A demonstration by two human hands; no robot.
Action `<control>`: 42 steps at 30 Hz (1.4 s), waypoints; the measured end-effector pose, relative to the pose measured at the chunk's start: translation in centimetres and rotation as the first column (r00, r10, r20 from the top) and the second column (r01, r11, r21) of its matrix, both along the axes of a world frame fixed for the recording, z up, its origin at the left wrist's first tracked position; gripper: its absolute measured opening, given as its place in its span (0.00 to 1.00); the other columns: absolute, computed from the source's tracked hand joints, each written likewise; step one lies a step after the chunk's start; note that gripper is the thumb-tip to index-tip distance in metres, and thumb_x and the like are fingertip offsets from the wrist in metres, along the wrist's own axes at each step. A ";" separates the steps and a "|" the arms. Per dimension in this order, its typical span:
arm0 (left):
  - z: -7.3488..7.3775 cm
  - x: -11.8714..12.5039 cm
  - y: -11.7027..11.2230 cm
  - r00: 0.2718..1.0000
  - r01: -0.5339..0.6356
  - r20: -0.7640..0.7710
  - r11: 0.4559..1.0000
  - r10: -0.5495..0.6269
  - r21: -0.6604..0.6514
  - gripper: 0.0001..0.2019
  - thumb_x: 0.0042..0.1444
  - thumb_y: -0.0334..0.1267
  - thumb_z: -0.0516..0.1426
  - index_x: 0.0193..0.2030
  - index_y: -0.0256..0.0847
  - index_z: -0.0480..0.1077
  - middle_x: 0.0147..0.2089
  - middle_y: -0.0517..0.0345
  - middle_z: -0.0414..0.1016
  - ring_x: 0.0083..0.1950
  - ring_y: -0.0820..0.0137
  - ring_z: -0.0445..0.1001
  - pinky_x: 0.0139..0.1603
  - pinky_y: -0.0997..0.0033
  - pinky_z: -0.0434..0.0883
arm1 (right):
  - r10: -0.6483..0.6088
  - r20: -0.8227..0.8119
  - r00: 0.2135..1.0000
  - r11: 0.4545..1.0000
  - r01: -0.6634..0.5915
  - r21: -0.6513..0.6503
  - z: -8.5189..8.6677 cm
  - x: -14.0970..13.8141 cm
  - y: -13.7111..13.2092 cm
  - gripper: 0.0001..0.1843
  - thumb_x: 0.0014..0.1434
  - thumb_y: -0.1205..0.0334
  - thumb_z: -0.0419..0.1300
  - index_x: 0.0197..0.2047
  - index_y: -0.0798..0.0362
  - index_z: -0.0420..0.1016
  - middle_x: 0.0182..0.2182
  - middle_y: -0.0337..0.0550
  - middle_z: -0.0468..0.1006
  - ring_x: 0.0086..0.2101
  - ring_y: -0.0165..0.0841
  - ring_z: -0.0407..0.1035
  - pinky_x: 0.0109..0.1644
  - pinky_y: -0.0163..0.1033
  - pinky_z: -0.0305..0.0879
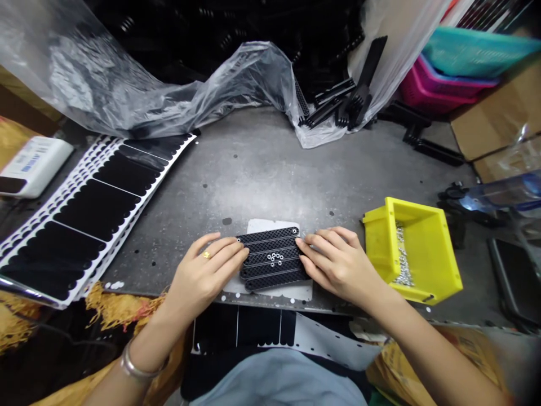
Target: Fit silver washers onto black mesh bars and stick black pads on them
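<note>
Black perforated strips point(264, 243) lay grouped beneath small silver nuts point(274, 259); our left grip point(205, 272) and right grip point(340, 265) pressed inward at both ends, fingers together, steadying them.

Even bright light — glare on the plastic sheet point(84, 73), faint shadows under the black plates point(273, 260).

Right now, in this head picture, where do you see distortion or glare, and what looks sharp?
Head view: wide-lens distortion bends the table edges; glare whitens the plastic bag; the black plates look fairly sharp.
</note>
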State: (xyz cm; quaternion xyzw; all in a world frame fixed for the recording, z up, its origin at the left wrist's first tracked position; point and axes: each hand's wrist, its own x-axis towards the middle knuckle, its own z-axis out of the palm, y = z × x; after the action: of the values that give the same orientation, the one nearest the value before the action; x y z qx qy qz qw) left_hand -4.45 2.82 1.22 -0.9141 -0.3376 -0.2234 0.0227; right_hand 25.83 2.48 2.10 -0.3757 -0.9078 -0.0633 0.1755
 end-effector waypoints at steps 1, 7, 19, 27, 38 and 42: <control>-0.1 -0.2 -0.4 0.999 -0.041 0.010 0.999 0.040 0.012 0.10 0.69 0.28 0.58 0.55 0.38 0.75 0.51 0.52 0.85 0.54 0.62 0.82 0.63 0.54 0.69 | -0.011 -0.016 1.000 1.000 0.010 -0.022 0.1 -0.1 0.1 0.13 0.72 0.64 0.57 0.51 0.60 0.81 0.39 0.46 0.84 0.42 0.38 0.73 0.55 0.45 0.60; -0.8 0.4 -2.3 0.974 -0.196 0.110 0.980 0.198 -0.026 0.13 0.66 0.27 0.61 0.56 0.39 0.75 0.53 0.51 0.84 0.53 0.63 0.83 0.62 0.54 0.69 | 0.060 0.053 0.997 0.998 -0.062 0.033 0.7 1.0 1.4 0.10 0.71 0.62 0.60 0.50 0.55 0.81 0.46 0.46 0.85 0.46 0.38 0.73 0.57 0.45 0.60; -0.8 3.0 -2.1 0.977 -0.062 0.189 0.980 0.098 -0.190 0.14 0.70 0.29 0.57 0.59 0.42 0.74 0.55 0.54 0.83 0.59 0.66 0.79 0.66 0.57 0.67 | -0.018 -0.165 0.986 0.974 -0.020 -0.224 0.1 -2.3 0.0 0.09 0.72 0.62 0.58 0.41 0.52 0.80 0.38 0.41 0.82 0.40 0.35 0.71 0.49 0.42 0.58; 0.3 1.9 -0.6 0.993 0.033 0.114 0.996 -0.023 -0.081 0.08 0.71 0.30 0.55 0.50 0.38 0.76 0.48 0.54 0.85 0.52 0.66 0.82 0.63 0.57 0.69 | -0.115 -0.013 0.993 0.990 0.114 -0.078 0.9 0.9 -0.4 0.06 0.70 0.65 0.61 0.41 0.51 0.81 0.38 0.41 0.83 0.40 0.36 0.71 0.48 0.45 0.58; -0.4 1.5 -3.9 0.981 -0.156 0.106 0.986 0.162 -0.063 0.13 0.66 0.28 0.61 0.56 0.37 0.75 0.53 0.50 0.85 0.55 0.61 0.82 0.64 0.54 0.67 | -0.022 0.033 0.999 0.999 0.023 -0.024 1.0 -0.3 -1.7 0.10 0.71 0.66 0.59 0.49 0.61 0.81 0.41 0.48 0.84 0.43 0.39 0.71 0.50 0.45 0.61; -0.5 1.6 -4.1 0.976 -0.167 0.132 0.983 0.176 -0.075 0.12 0.65 0.28 0.62 0.54 0.39 0.76 0.52 0.51 0.85 0.55 0.61 0.82 0.65 0.53 0.67 | -0.060 -0.111 0.992 0.980 0.037 -0.195 0.6 -2.5 -1.4 0.09 0.72 0.63 0.59 0.47 0.55 0.80 0.40 0.45 0.82 0.40 0.36 0.70 0.43 0.43 0.60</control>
State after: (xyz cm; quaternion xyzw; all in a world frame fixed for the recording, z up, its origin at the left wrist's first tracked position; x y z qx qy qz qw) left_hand -2.86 -1.24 0.71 -0.8642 -0.4229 -0.2725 -0.0104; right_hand 23.33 1.10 2.67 -0.4160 -0.8884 0.0424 0.1893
